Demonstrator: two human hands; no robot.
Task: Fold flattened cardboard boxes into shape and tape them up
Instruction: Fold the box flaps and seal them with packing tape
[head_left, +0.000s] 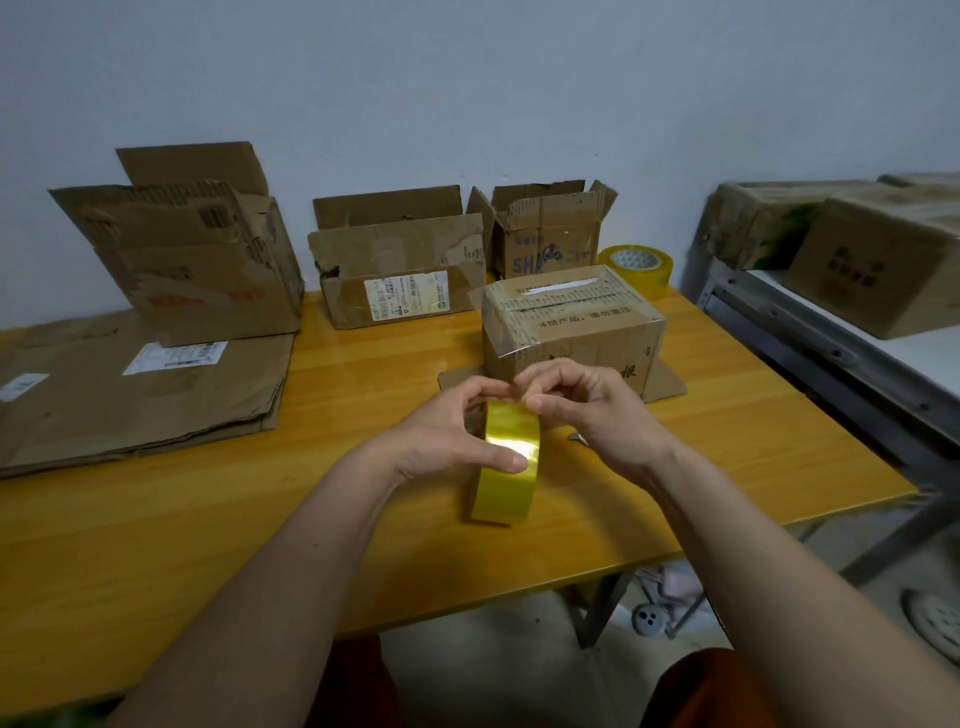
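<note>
A yellow tape roll (506, 467) stands on edge above the wooden table (208, 519), held by my left hand (452, 441) with the thumb across its face. My right hand (582, 410) pinches at the top rim of the roll, where the tape's end lies. Just behind my hands sits a small folded cardboard box (571, 327) with clear tape over its top and bottom flaps spread out on the table.
A stack of flattened boxes (140, 395) lies at the left. Three open boxes (208, 270) (400, 270) (545, 228) stand along the wall. A second tape roll (639, 265) sits behind the small box. Closed boxes (878, 270) rest on a metal shelf at the right.
</note>
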